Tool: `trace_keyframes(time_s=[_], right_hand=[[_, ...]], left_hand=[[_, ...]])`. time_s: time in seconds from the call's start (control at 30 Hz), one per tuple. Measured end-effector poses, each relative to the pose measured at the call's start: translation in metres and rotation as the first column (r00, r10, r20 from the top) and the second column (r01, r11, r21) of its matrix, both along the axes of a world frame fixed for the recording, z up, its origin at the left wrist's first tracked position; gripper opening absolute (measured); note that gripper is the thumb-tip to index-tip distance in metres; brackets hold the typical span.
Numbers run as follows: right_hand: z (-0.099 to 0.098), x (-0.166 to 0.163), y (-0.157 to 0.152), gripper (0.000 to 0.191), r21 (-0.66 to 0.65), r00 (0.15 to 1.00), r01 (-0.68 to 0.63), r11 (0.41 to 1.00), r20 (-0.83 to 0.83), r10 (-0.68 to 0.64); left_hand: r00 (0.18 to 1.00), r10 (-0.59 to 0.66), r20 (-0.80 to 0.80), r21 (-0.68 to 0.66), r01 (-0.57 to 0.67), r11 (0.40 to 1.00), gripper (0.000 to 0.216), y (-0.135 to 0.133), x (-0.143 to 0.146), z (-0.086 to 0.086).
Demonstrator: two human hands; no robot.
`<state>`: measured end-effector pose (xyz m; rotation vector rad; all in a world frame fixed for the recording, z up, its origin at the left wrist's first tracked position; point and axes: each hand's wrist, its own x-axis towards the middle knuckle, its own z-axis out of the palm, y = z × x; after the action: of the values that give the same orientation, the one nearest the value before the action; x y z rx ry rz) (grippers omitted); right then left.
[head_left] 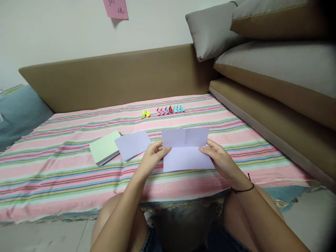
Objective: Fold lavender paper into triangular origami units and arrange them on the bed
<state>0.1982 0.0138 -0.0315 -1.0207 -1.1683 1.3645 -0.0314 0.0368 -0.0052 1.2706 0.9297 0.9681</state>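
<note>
A sheet of lavender paper [187, 158] with a crease across its middle is held up over the striped cloth. My left hand [155, 154] pinches its left edge, thumb on top near the crease. On the opposite edge, my right hand [219, 157] grips it the same way; a dark cord circles that wrist. The upper half tilts up and bears a faint vertical crease. Just left of my left hand lie more lavender sheets [133, 144], beside a stack of paper [105, 147] topped with pale green.
Small folded paper pieces stand in a row at the back: yellow-green ones [145, 114], then several pink, purple, red and blue ones [170, 110]. A brown backrest [118, 78] borders the far side. Cushions [275, 66] are piled at right. A pink note [116, 8] hangs on the wall.
</note>
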Motion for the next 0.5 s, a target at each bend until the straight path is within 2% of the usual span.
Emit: trace_keyframes(time_s=[0.1, 0.23, 0.37, 0.43, 0.5], right_hand=[[0.000, 0.003, 0.000, 0.017, 0.082, 0.994, 0.071, 0.994, 0.082, -0.077], [-0.003, 0.006, 0.001, 0.034, 0.146, 0.994, 0.064, 0.987, 0.082, -0.076], [-0.007, 0.004, 0.004, 0.020, 0.121, 0.977, 0.072, 0.990, 0.190, -0.094], [-0.012, 0.002, 0.006, 0.035, 0.083, 0.975, 0.035, 0.996, 0.218, -0.052], [-0.019, 0.001, 0.008, 0.046, 0.027, 0.964, -0.014, 1.000, 0.267, 0.006]], left_hand=[[1.000, -0.009, -0.022, 0.017, 0.009, 1.000, 0.022, 0.002, -0.005, 0.001], [0.999, 0.000, -0.041, 0.054, 0.002, 0.999, 0.031, 0.003, -0.007, 0.001], [0.964, 0.037, -0.262, 0.179, 0.011, 0.984, 0.026, 0.002, -0.005, 0.002], [0.929, -0.014, -0.371, 0.203, 0.096, 0.975, 0.035, 0.002, -0.006, -0.002], [0.869, -0.065, -0.491, 0.188, 0.179, 0.966, 0.030, 0.004, -0.007, -0.010]])
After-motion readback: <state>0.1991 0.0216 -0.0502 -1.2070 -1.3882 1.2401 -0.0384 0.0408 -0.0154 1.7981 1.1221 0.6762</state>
